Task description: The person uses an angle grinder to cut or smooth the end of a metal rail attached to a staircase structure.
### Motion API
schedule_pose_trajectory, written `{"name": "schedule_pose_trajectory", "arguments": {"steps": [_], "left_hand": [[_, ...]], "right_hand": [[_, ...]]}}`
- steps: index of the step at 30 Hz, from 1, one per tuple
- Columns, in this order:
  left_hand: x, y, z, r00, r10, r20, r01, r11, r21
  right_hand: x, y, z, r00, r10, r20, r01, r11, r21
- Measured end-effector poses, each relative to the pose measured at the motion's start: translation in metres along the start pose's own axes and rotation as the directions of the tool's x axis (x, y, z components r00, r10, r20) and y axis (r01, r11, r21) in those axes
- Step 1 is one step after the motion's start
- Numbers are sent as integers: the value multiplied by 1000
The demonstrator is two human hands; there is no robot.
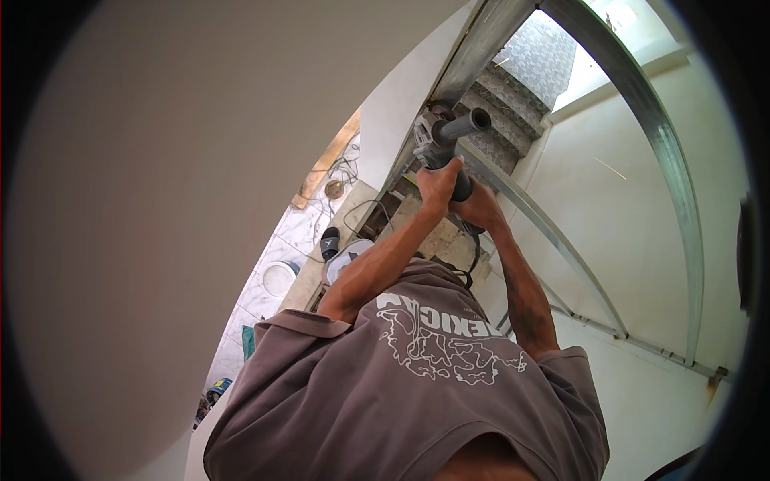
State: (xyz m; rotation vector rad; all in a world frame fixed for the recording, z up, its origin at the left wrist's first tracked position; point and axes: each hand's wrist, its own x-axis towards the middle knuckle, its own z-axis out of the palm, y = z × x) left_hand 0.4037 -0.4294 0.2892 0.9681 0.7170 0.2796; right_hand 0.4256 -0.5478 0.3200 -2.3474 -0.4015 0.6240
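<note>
Both my hands hold a grey and black angle grinder [437, 149] out in front of me. My left hand [437, 187] is wrapped round its body, thumb along the top. Close behind, my right hand [480, 207] grips the rear part of the body. The grinder's side handle [467, 125] sticks out to the right with no hand on it. Its head lies up against a grey metal beam [469, 66]; the disc is mostly hidden, so I cannot tell whether it touches. Thin bright streaks, like sparks, show near the stairs and by the right wall.
Curved metal bars [662, 136] span the right side. Grey steps [501, 104] lie beyond the grinder. Down on the left are a white bucket [280, 279], a black slide sandal [330, 243], tangled cables [346, 170] and a wooden board [327, 164]. A large pale wall [176, 200] fills the left.
</note>
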Motion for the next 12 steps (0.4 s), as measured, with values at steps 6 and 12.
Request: {"name": "schedule_pose_trajectory", "arguments": {"steps": [6, 12], "left_hand": [[3, 1, 0, 999, -50, -3, 50, 998, 45], [6, -4, -2, 1000, -27, 13, 27, 999, -29]], "right_hand": [[2, 6, 3, 998, -55, -21, 55, 998, 4], [-2, -2, 1, 1000, -26, -10, 26, 1000, 5]]}}
